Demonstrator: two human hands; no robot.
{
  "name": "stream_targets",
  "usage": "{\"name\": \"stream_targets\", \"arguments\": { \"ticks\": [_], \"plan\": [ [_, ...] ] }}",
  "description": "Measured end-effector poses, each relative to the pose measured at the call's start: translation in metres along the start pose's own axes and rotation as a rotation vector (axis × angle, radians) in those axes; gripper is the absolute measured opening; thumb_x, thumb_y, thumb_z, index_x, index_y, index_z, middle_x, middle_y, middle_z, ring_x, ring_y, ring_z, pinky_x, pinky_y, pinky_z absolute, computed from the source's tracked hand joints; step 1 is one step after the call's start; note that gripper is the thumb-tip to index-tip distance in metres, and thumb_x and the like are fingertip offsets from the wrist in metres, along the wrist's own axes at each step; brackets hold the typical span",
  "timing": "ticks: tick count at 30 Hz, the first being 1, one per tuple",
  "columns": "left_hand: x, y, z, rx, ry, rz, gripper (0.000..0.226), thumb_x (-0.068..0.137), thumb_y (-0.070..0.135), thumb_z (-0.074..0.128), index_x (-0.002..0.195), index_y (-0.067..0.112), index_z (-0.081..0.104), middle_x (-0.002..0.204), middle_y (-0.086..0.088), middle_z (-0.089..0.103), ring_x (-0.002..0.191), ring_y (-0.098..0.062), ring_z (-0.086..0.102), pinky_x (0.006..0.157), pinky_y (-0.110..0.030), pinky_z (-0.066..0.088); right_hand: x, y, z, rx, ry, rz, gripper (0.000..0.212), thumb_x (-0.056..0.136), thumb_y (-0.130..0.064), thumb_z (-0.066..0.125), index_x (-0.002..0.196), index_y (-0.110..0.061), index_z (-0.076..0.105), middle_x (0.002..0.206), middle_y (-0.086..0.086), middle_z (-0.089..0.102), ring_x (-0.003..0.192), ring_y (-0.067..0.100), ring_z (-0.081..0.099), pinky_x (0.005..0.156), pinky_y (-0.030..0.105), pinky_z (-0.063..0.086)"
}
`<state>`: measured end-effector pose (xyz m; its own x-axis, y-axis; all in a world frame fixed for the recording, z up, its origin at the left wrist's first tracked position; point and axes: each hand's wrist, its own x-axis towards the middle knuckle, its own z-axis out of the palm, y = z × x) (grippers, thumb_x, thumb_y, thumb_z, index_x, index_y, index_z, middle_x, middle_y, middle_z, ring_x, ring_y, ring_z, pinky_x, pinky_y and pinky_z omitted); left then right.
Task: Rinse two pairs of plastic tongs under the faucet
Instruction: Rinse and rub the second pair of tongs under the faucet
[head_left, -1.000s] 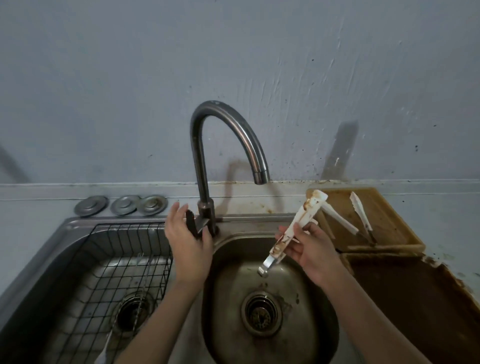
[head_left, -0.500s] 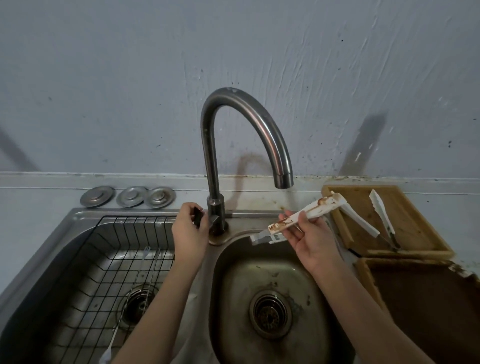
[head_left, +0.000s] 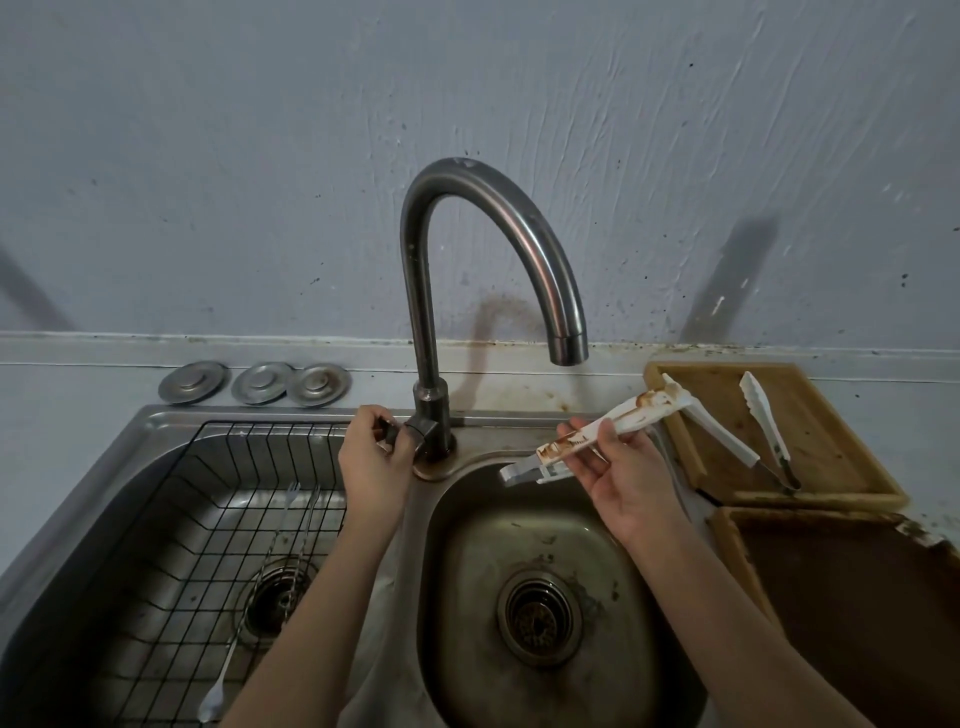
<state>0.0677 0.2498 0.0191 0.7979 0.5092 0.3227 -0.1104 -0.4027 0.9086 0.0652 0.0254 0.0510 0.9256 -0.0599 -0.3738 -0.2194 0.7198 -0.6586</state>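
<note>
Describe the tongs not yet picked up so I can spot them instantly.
Find the wooden tray on the counter right of the faucet. The clean white tongs lie loose on it, untouched, whereas the sauce-stained tongs are in the right hand.

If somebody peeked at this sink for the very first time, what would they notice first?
Probably the tall curved faucet in the middle, with no water coming out. The left hand grips its handle, while the right hand holds dirty white tongs over the round basin. Another pair of tongs lies on the wooden tray at right.
</note>
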Motion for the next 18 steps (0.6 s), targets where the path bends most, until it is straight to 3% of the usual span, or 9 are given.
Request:
{"name": "stream_targets", "arguments": {
  "ticks": [6, 18],
  "plan": [
    [-0.0015, -0.0010, -0.0003, -0.045, -0.006, -0.018, 0.017, 0.078, -0.003, 0.060, 0.081, 0.011, 0.050, 0.067, 0.007, 0.054, 0.059, -0.004, 0.050, 0.056, -0.004, 0.039, -0.0041, -0.0007, 0.0003, -0.017, -0.019, -0.001, 0.023, 0.095, -0.008, 0.046, 0.118, -0.012, 0.049, 0.100, 0.016, 0.070, 0.086, 0.026, 0.072, 0.067, 0.038, 0.058],
    [-0.0014, -0.0034, -0.0013, -0.049, -0.028, 0.013, 0.019, 0.078, -0.003, 0.060, 0.078, 0.013, 0.049, 0.069, 0.008, 0.054, 0.060, -0.006, 0.049, 0.055, -0.005, 0.040, -0.0072, 0.0014, -0.0019, 0.002, -0.019, 0.007, 0.038, 0.094, -0.007, 0.047, 0.132, -0.008, 0.042, 0.105, 0.019, 0.067, 0.083, 0.026, 0.072, 0.061, 0.037, 0.061]
  ]
}}
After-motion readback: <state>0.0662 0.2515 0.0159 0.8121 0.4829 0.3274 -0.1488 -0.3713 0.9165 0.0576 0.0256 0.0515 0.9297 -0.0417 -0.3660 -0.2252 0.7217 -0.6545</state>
